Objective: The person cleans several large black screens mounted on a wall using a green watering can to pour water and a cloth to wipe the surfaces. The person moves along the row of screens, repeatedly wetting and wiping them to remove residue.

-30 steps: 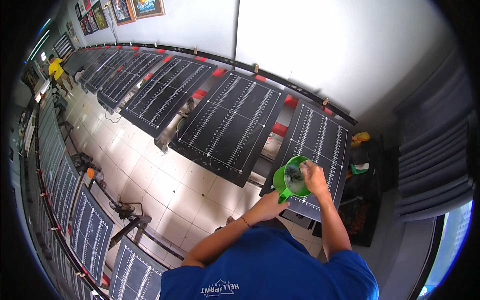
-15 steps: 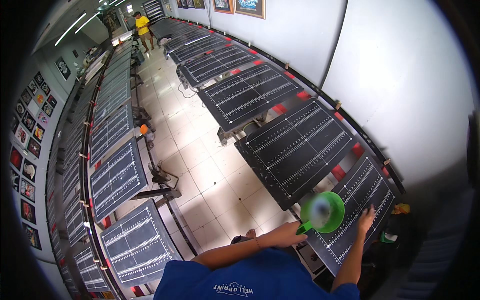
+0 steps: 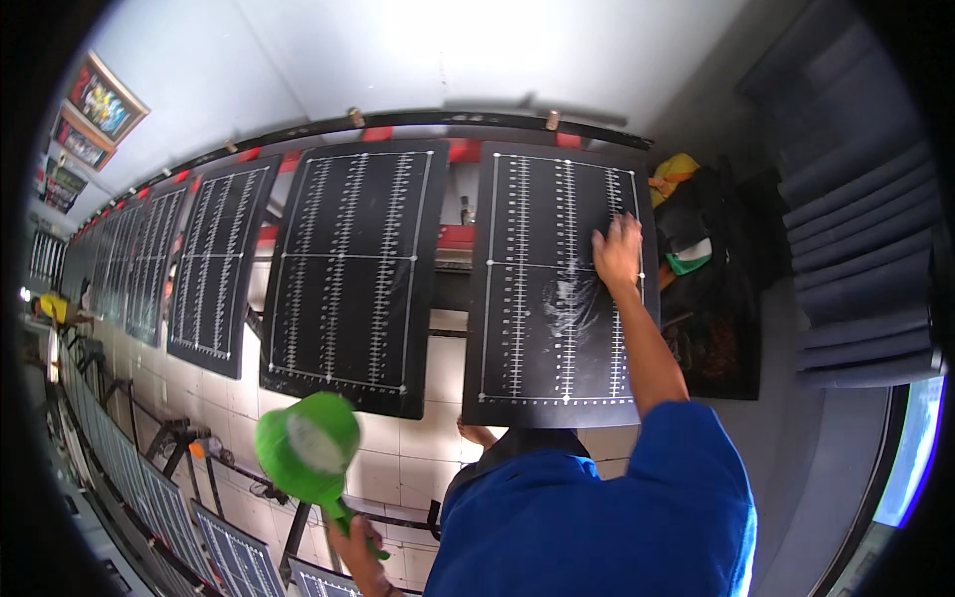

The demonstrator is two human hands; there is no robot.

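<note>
My left hand (image 3: 358, 549) is closed around the handle of a green plastic dipper (image 3: 281, 453), held out to the left, away from the nearest board. Something whitish shows inside its cup, blurred by motion. Palm down, my right hand (image 3: 620, 251) lies on the right part of a black printing board (image 3: 505, 343) marked with white ruler lines. Its fingers are spread and nothing shows in them. A shiny, wet-looking smear (image 3: 567, 308) spreads over the board's middle, left of my right hand.
More ruled black boards (image 3: 348, 269) stand in a row to the left along a dark rail (image 3: 438, 121) by the wall. Right of my board are a yellow cloth (image 3: 676, 171), a green-and-white item (image 3: 688, 259) and a grey curtain (image 3: 865, 249). A person in yellow (image 3: 55, 308) stands far left.
My view has turned right to face the nearest board. The dipper has moved from over the board out to its left. A wet smear now shows plainly by my right hand, which stays on the board.
</note>
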